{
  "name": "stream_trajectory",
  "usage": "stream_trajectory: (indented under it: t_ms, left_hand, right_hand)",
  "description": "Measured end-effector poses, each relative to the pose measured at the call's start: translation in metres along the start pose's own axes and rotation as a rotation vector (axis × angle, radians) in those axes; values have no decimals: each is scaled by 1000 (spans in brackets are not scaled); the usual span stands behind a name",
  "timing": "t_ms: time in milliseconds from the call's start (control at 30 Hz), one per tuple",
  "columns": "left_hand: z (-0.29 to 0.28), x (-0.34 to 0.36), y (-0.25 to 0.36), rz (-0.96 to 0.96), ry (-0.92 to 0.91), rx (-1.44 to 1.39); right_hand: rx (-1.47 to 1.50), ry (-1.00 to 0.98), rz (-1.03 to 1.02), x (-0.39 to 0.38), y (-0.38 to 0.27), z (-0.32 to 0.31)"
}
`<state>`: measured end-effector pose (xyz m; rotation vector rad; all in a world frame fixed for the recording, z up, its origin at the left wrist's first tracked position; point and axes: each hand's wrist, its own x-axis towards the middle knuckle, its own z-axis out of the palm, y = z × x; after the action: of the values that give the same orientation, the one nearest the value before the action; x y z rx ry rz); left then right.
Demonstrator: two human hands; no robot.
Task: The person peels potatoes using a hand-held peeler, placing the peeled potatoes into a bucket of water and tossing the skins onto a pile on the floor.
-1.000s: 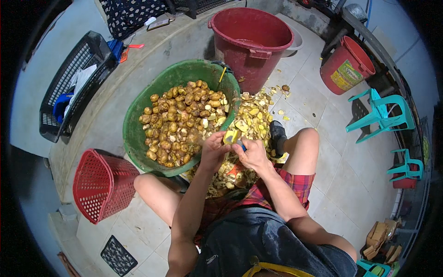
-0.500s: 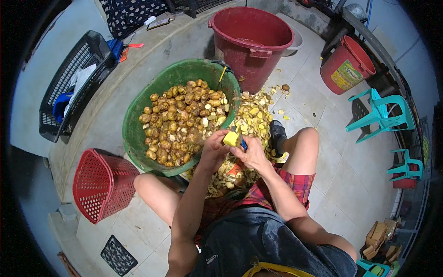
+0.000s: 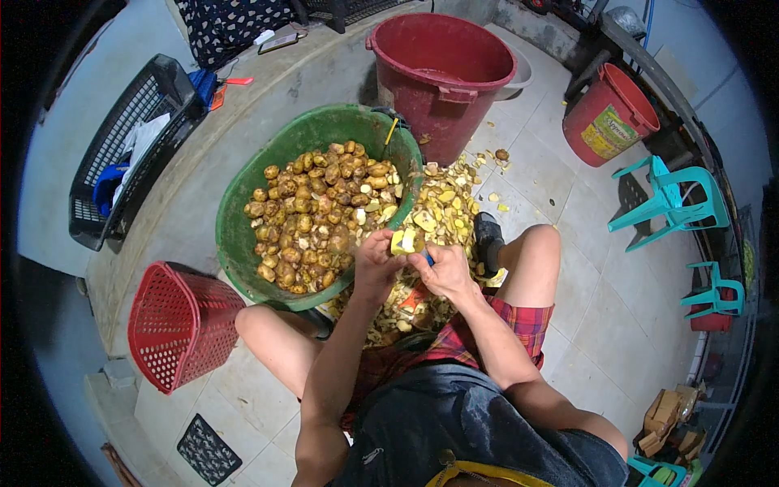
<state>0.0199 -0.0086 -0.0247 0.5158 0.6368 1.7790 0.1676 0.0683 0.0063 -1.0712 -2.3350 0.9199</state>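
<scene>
Between my hands, above the peel heap, is a partly peeled yellow potato (image 3: 398, 243). My left hand (image 3: 375, 268) has its fingers closed around the potato's left side. In my right hand (image 3: 447, 272) is a small knife (image 3: 428, 257); its blue handle shows between the fingers, and a bright blade-like patch lies against the potato. Just left of my hands stands a green tub (image 3: 237, 235) holding many brown unpeeled potatoes (image 3: 312, 203) and some pale pieces. Yellow peels and slices (image 3: 445, 203) cover the floor between my legs and beyond my hands.
A large dark red bin (image 3: 438, 89) stands behind the tub. On the left are a red perforated basket (image 3: 191, 325) and a black crate (image 3: 122, 154) with cloth inside. A smaller red bucket (image 3: 608, 118) and teal chairs (image 3: 673, 199) stand on the right.
The potato has turned in my left hand, and the blade now shows bright across its face. Less of the blue handle is visible. Both hands stay in nearly the same place.
</scene>
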Motion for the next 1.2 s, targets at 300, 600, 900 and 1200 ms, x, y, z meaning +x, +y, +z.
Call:
stream_trajectory:
  t_ms: [300,600,900,1200]
  left_hand:
    - [-2,-1,-6,107,29,154]
    - [-9,8,8,91,-86,244]
    - [-1,4,12,50,-54,307]
    - [-5,3,2,76,2,292]
  right_hand:
    - [-45,-92,74,3,-1,-6]
    - [364,-106,158,5,10,7]
    - [229,-66,91,6,-7,-7]
    - [-72,39,-7,2,-6,2]
